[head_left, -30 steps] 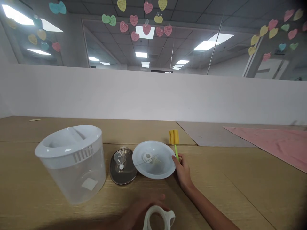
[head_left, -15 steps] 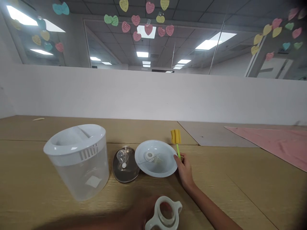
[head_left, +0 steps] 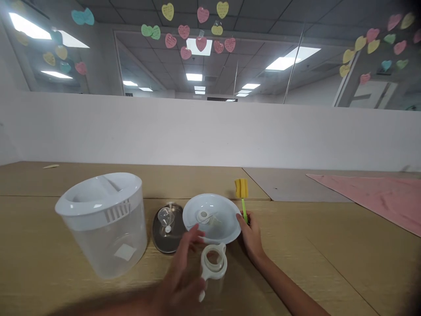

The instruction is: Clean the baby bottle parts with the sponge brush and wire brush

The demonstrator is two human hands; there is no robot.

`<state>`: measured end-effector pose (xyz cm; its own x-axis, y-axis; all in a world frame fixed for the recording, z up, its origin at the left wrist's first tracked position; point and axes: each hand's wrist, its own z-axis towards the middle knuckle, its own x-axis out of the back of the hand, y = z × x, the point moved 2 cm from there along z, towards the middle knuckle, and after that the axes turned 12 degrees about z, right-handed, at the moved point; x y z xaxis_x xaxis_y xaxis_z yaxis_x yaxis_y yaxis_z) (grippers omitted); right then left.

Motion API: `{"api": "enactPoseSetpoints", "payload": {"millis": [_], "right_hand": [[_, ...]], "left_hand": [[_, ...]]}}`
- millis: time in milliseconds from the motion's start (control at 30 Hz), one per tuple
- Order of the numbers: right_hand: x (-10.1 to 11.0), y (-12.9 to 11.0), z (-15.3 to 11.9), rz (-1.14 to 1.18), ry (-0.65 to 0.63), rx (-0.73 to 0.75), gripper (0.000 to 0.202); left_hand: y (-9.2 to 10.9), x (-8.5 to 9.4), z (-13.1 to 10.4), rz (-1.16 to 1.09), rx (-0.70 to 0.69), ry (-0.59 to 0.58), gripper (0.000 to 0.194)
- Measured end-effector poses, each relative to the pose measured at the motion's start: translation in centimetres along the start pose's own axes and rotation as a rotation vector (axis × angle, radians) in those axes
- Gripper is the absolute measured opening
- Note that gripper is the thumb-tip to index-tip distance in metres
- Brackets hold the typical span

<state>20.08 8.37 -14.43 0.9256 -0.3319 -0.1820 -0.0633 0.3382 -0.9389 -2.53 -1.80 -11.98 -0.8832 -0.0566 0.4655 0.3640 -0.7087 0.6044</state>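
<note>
- The white ring (head_left: pixel 222 268) now sits nearer the bowl (head_left: pixel 230 224), beside the spread left hand (head_left: pixel 176 277), apparently released.
- The right hand (head_left: pixel 251 237) grips the sponge brush (head_left: pixel 241 189), thumb at the bowl's rim.

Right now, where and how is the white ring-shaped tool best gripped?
Probably by the slim handle of the white ring-shaped tool, from the near side: it juts that way, beside the left hand, while the stubby tab opposite points toward the white bowl and gives less to hold.
</note>
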Motion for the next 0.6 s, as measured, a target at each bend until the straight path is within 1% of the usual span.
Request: {"api": "enactPoseSetpoints", "payload": {"millis": [33, 67, 100, 167, 233, 267, 333, 400, 500, 600], "right_hand": [[0.0, 0.0, 0.0, 0.003, -0.003, 0.002, 0.042], [0.0, 0.0, 0.0, 0.002, -0.006, 0.003, 0.042], [0.0, 0.0, 0.0, -0.002, -0.009, 0.003, 0.042], [0.0, 0.0, 0.0, -0.018, -0.004, 0.004, 0.042], [0.0, -0.1, 0.0, -0.036, 0.008, 0.009, 0.042], [0.0, -0.1, 0.0, -0.042, 0.014, 0.013, 0.042], [0.0, -0.1, 0.1, -0.043, 0.019, 0.012, 0.041], [0.0, 0.1, 0.1, -0.031, 0.013, 0.003, 0.041], [0.0, 0.3, 0.2, -0.004, 0.003, 0.0, 0.041], [0.0, 0.4, 0.3, 0.033, -0.008, -0.02, 0.042]], "left_hand": [[0.3, 0.8, 1.0, 0.035, 0.017, 0.054, 0.069], [0.6, 1.5, 2.3, 0.063, 0.061, 0.087, 0.054], [0.8, 2.0, 3.8, 0.089, 0.098, 0.072, 0.041], [0.9, 2.2, 6.7, 0.189, 0.119, -0.073, 0.029], [0.6, 1.5, 9.1, 0.326, 0.092, -0.279, 0.025], [0.3, 1.0, 9.8, 0.391, 0.084, -0.373, 0.024], [-0.3, 0.0, 10.6, 0.514, 0.086, -0.519, 0.026], [-0.7, -0.6, 10.7, 0.602, 0.087, -0.618, 0.026], [-0.5, -0.9, 10.8, 0.652, 0.081, -0.69, 0.028], [-0.4, -1.0, 11.1, 0.67, 0.068, -0.718, 0.033]]}}
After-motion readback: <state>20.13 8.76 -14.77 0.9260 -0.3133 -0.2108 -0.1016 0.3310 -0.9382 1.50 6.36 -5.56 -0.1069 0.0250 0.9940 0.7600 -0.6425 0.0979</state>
